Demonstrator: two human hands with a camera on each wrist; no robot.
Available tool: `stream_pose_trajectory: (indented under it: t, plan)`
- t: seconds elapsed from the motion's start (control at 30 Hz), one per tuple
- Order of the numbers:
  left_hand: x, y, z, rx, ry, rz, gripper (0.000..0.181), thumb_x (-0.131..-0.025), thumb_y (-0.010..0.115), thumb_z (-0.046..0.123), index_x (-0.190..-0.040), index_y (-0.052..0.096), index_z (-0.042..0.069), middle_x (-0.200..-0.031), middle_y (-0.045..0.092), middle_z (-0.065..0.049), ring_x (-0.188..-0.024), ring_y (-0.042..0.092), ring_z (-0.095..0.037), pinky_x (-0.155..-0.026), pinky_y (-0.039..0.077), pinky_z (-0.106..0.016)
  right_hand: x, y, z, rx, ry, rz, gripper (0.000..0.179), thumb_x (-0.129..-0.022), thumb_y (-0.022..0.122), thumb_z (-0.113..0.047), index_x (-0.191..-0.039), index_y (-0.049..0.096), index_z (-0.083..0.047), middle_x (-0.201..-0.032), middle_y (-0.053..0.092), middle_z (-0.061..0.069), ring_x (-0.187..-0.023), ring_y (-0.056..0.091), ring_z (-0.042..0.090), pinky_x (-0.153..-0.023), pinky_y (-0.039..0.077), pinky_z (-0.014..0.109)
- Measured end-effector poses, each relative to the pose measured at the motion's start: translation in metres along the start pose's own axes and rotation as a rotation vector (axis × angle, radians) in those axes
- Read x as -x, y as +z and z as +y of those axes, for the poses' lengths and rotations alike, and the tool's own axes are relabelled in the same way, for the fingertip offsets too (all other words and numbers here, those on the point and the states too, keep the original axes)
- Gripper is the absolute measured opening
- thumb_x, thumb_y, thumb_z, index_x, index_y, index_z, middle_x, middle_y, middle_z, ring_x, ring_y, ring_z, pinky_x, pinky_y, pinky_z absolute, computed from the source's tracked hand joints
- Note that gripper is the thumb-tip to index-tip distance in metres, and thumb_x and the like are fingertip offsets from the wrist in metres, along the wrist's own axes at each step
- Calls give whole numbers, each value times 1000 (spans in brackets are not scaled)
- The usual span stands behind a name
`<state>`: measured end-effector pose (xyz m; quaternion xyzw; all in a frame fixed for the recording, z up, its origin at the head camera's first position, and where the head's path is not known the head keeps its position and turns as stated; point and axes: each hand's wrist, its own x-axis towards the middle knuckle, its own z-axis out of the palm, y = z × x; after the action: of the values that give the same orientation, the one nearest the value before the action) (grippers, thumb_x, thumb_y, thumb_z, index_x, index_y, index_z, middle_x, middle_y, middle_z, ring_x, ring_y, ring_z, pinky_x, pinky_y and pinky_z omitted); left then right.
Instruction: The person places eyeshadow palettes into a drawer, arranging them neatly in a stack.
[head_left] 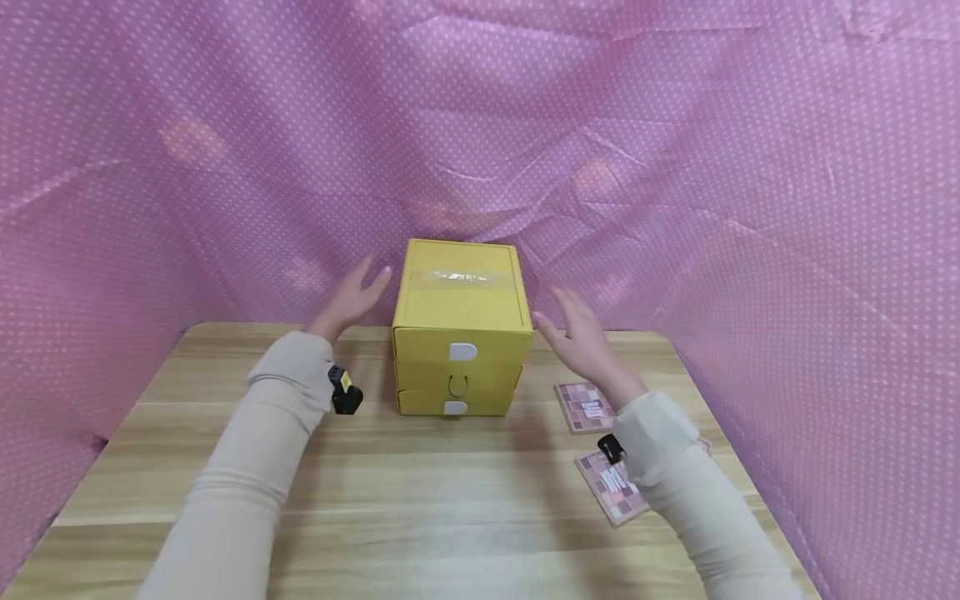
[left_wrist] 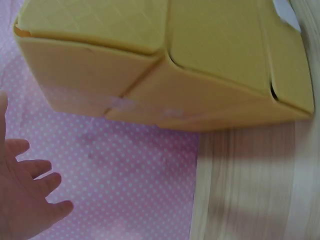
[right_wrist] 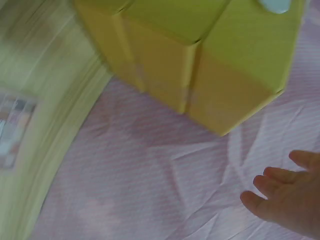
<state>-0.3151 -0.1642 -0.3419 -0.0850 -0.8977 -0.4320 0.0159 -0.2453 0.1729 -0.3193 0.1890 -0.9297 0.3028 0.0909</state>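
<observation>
While the left hand (head_left: 348, 296) and the right hand (head_left: 581, 337) hover with loose fingers and nothing in their grip, the yellow box (head_left: 461, 317) stands upright between them, toward the back of the wooden table (head_left: 450, 533). Left hand: off the box's left side, fingers apart, clear gap from thumb to box. Right hand: just beside the box's right side, thumb very near the edge; can't tell from here whether it touches. Box: three tiers, clear tape (head_left: 461, 277) across the top, upper white tab (head_left: 462, 352), lower white tab (head_left: 455, 408), dark loop (head_left: 457, 386) on the middle tier. Farther palette (head_left: 581, 407), pink and checkered, lies flat to the right of the box; nearer palette (head_left: 611, 487), similar, lies closer to the person, partly covered by the right sleeve (head_left: 720, 517). Small black device on each wrist. Pink dotted cloth (head_left: 750, 167) hangs behind the table and along both sides, creased in places.
</observation>
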Motion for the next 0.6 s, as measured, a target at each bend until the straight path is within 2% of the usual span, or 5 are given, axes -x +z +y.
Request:
stream_pose_trajectory:
  t: [0.07,0.23,0.37,0.53,0.6]
  plan:
    - [-2,2,3,107,-24,-1,76,-87,33,53,-138,7,4,-141,8,-18,-126,9,-32,-102,11,-44,2,2,-9,-56,-32,52,61,-89,41,-40,-133,26,-1,-135,26,17,-124,20,30,-100,16,46]
    - [-8,7,9,239,-53,-10,75,-85,35,54,-139,7,9,-140,12,-17,-126,13,-31,-101,16,-44,8,10,-25,-196,-85,201,50,-88,48,-30,-126,38,1,-126,41,17,-114,36,27,-95,29,42]
    - [-12,9,12,334,-78,-4,71,-87,37,50,-140,8,12,-141,11,-15,-126,13,-29,-101,16,-44,12,20,-33,-321,-82,319,43,-86,53,-24,-118,46,3,-115,49,17,-105,44,27,-91,34,38]
    - [-15,11,12,435,-117,6,71,-86,40,50,-140,10,16,-142,10,-12,-126,12,-29,-101,14,-46,13,33,-39,-494,-51,411,39,-83,58,-19,-112,49,6,-107,53,17,-99,48,28,-90,36,36]
    - [-16,13,12,507,-125,1,70,-86,41,49,-140,10,17,-142,12,-11,-126,13,-28,-100,15,-46,13,38,-43,-582,-22,447,35,-82,59,-14,-109,51,7,-103,54,17,-95,50,27,-87,39,34]
